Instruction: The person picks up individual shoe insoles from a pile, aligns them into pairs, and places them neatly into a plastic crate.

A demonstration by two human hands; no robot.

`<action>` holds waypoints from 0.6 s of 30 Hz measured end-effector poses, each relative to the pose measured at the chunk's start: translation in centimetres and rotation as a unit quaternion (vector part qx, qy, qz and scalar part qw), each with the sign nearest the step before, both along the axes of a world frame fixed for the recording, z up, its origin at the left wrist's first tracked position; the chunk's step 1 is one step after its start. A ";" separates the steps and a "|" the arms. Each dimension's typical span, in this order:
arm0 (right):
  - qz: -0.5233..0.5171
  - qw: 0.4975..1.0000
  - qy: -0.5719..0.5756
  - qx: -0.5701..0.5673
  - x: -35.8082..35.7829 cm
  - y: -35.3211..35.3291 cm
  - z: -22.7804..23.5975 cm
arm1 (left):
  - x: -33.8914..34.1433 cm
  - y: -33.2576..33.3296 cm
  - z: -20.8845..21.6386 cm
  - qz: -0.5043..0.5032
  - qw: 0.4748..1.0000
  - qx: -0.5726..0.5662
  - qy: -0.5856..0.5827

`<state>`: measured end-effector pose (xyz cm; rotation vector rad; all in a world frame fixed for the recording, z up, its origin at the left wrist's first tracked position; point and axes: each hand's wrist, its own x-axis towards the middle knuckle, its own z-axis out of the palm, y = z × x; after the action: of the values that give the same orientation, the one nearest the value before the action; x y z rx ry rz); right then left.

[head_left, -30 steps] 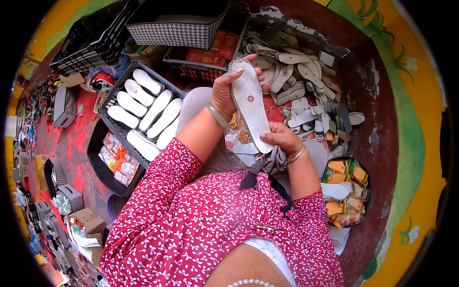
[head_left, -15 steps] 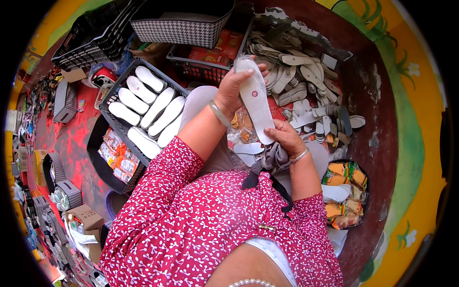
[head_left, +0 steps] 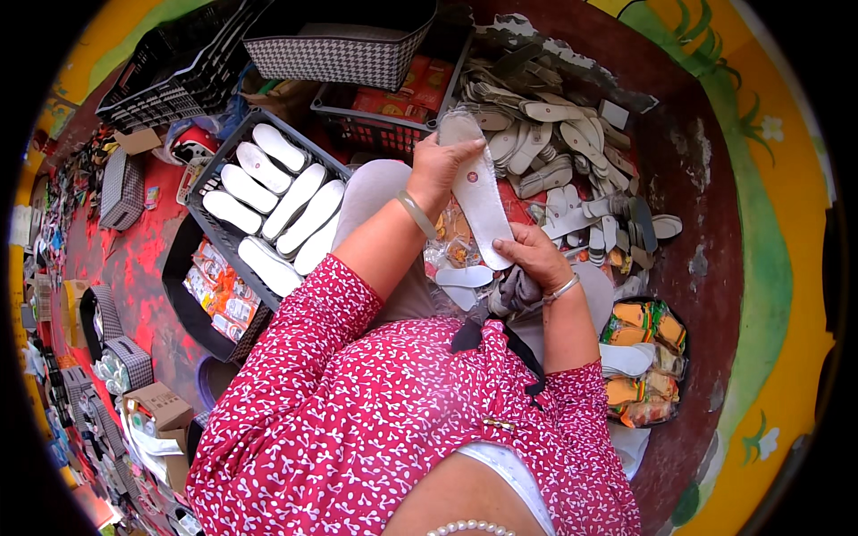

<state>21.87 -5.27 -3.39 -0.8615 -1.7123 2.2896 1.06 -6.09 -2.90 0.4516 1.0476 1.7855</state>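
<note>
A white shoe insole (head_left: 476,192) with a small round red mark is held up before my lap, tilted, its wide end away from me. My left hand (head_left: 438,170) grips it near the wide end, thumb across the top and fingers hidden. At the narrow end, my right hand (head_left: 534,257) pinches it between thumb and fingers. Just below that hand is a bunched grey cloth (head_left: 516,293). Several white insoles lie in two rows in a grey crate (head_left: 214,161) to the left. Beyond my hands, at the right, sits a loose heap of greyish insoles (head_left: 545,134).
A houndstooth bin (head_left: 344,55) and a crate of red packets (head_left: 380,134) stand at the far side. A black crate (head_left: 179,76) is at far left. Below the grey crate, a dark bin (head_left: 183,295) holds orange-white packets. Wrapped orange packages (head_left: 630,390) lie right of me, against the curved wall (head_left: 715,223).
My left hand has shifted its hold: the fingertips that showed past the insole's right edge are now out of sight, and the thumb lies across its top. My right hand stays nearly still.
</note>
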 end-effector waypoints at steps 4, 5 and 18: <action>-0.009 0.999 0.031 -0.016 -0.1 -0.2 1.0 | 0.0 -0.1 -0.1 0.006 1.000 0.027 0.002; -0.009 0.999 0.030 -0.011 0.0 -0.2 0.8 | -0.1 -0.1 -0.1 0.002 1.000 0.026 -0.004; 0.002 0.999 0.028 -0.018 0.9 0.5 0.9 | -0.6 -0.1 0.5 0.005 0.998 0.069 0.006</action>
<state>22.76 -4.77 -2.49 -0.7922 -1.6570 2.3314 0.49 -6.20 -2.45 0.5425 0.9397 1.8740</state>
